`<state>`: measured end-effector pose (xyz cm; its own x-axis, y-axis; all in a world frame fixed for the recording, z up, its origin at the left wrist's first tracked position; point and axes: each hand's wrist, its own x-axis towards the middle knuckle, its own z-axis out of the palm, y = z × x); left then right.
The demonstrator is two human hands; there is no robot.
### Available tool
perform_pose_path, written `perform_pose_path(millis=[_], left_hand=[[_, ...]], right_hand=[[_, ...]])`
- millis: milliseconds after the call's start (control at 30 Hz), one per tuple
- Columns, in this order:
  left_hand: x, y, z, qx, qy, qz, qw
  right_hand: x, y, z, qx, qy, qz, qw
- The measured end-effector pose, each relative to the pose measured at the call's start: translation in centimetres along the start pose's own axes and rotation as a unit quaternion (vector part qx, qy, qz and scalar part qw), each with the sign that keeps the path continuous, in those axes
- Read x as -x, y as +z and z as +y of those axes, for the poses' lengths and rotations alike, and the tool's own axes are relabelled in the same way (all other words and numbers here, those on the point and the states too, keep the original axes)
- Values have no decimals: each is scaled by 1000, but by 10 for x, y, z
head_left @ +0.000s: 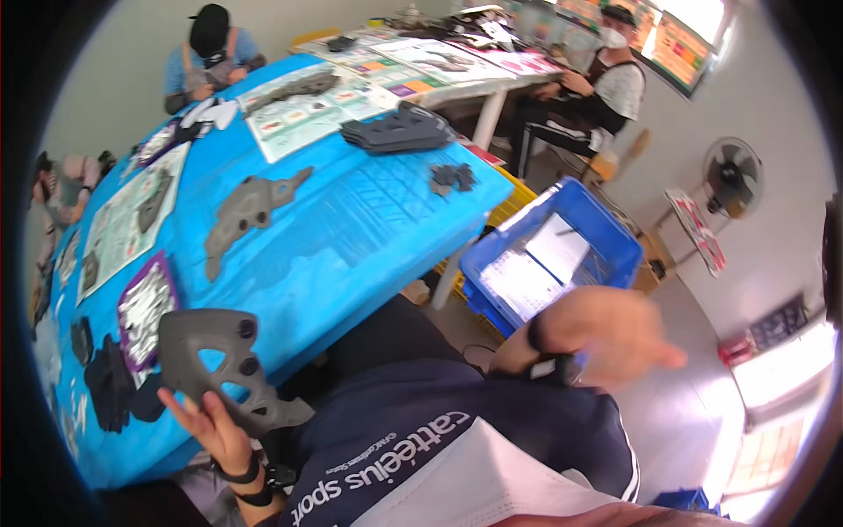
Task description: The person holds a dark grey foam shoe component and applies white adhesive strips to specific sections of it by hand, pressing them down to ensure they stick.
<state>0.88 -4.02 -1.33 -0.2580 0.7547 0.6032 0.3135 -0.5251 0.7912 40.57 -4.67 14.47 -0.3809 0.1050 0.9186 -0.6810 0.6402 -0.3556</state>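
My left hand [218, 432], with a black band at the wrist, holds a dark grey moulded part [195, 344] at the table's near left edge. The part is curved, with large cut-outs and black round studs, and its narrow end points toward my body. Some fingers of this hand stretch out beside it. My right hand [610, 335] is smeared by motion above the near side of a blue crate [551, 303], and whatever its fingers hold cannot be made out. A similar grey moulded part [250, 211] lies on the blue-covered table [325, 246].
Dark stacked parts [399, 130] and small black pieces [451, 177] lie toward the table's far right. Black gloves [107, 382] and a purple-edged silvery pouch [147, 312] lie at left. Papers and a pen are in the crate. A fan [734, 176] stands at right. Other people sit around the tables.
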Motion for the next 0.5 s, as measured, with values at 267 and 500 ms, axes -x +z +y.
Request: perform_pose_path(millis=[267, 500], left_hand=[[-44, 6, 6, 18, 86, -31, 996], [-28, -4, 36, -195, -25, -124, 973]], right_hand=[[30, 54, 179, -194, 198, -158, 948], [38, 68, 163, 243, 296, -183, 905]])
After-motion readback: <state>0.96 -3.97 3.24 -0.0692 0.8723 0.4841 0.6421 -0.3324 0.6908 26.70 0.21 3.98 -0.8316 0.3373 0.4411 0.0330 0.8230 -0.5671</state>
